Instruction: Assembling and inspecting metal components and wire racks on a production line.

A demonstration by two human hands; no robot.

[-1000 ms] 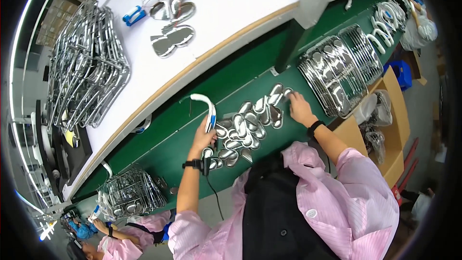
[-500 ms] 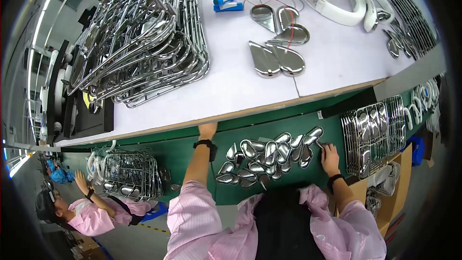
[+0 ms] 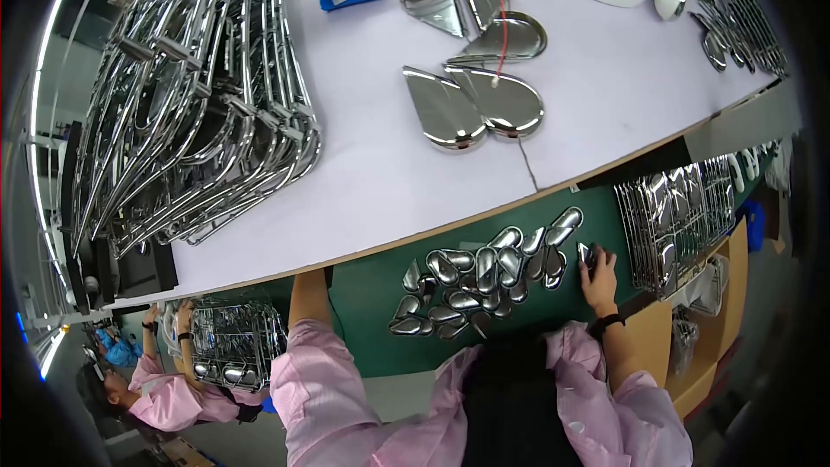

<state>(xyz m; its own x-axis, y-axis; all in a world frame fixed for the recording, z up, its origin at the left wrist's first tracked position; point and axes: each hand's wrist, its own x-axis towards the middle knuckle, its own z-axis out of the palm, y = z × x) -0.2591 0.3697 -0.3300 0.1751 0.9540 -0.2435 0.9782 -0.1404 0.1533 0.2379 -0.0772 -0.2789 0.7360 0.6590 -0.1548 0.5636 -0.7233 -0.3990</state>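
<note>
1. On the green bench (image 3: 372, 346), just right of the loose heap of drop-shaped pieces (image 3: 487, 270), the right hand (image 3: 598, 277) appears to pinch a small shiny piece (image 3: 583, 252) between thumb and fingers. Its surface looks smooth, so a weak grip could let it slip and fall on the bench.

2. Beyond the edge of the white shelf (image 3: 363, 182), the left hand is hidden; only its forearm (image 3: 308, 298) shows. Whether the fingers are spread, pressed together or pinching something, one cannot tell. It may knock against the shelf, because the shelf blocks the view of it.

3. Near the person's body, many pieces of the heap overlap. If a sleeve pushes them, some may slide toward the front edge, and their polished faces could become scratched by rubbing.

4. To the right of the right hand stands the wire rack (image 3: 674, 225). A wide swing to this side may hit its bars, as the gap is small. A piece dropped into the cardboard box (image 3: 644, 333) could be difficult to find.

5. On the shelf, a red wire (image 3: 503, 22) crosses some larger metal drops (image 3: 506, 108); a pull on it might drag them.
</note>
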